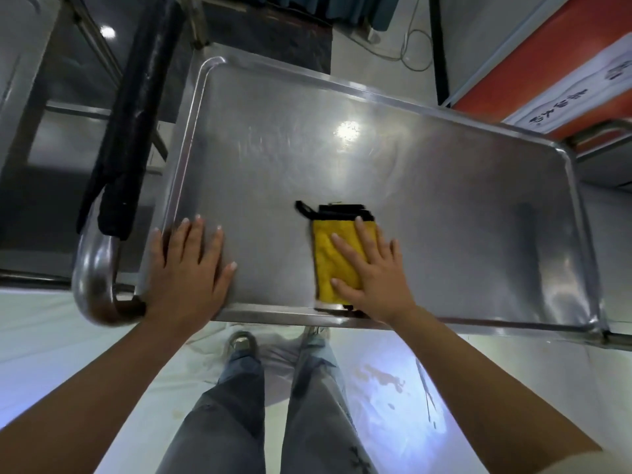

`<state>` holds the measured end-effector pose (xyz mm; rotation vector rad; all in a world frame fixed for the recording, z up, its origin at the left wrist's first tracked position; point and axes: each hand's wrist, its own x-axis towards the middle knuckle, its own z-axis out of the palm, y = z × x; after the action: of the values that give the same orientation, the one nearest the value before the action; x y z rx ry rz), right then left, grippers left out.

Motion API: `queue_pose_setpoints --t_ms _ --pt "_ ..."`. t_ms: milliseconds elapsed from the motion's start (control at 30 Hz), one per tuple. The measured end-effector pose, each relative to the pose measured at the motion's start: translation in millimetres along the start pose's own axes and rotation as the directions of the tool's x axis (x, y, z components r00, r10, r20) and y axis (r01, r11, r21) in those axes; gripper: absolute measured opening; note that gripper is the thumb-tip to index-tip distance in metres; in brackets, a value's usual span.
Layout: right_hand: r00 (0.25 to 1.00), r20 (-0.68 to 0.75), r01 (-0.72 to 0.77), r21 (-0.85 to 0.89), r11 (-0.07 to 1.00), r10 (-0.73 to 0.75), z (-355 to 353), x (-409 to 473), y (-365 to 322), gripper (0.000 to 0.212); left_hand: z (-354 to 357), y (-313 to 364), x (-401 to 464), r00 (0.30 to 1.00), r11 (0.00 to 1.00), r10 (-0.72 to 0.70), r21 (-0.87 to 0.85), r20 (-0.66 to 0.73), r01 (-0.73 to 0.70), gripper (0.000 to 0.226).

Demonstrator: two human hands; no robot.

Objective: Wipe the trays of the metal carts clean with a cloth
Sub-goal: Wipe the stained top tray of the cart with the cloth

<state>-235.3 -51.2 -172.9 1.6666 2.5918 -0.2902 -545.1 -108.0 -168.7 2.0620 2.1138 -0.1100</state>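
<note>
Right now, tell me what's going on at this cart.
A person is wiping the top tray of a metal cart. The right hand presses flat on a folded yellow cloth near the tray's near edge. The left hand rests flat on the tray's near left corner, beside the cart's handle, apparently steadying it.

— What is showing up, counted?
— One tray [427, 172] is lying there, one yellow cloth [330, 258] sitting by its near edge, and two hands: left hand [191, 268], right hand [376, 271].
</note>
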Motion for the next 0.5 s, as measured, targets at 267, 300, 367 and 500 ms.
queue_pose_setpoints --t_ms 267,300,367,500 --pt "0.822 -0.005 -0.563 0.141 0.814 0.569 -6 -18 22 0.082 -7 67 25 0.992 0.985 0.122 -0.125 0.015 -0.119 0.066" --pt "0.844 -0.007 -0.531 0.132 0.837 0.537 -4 -14 14 0.081 -7 80 32 0.992 0.983 0.128 -0.134 0.008 -0.126 0.067" --pt "0.948 -0.018 -0.315 0.096 0.944 0.318 1 -8 9 0.078 -5 104 48 0.992 0.981 0.13 -0.147 -0.001 -0.128 0.066" --pt "0.982 0.015 0.187 0.038 0.982 -0.187 -3 5 53 0.074 -1 144 75 0.998 0.984 0.063 -0.163 -0.019 -0.065 0.059"
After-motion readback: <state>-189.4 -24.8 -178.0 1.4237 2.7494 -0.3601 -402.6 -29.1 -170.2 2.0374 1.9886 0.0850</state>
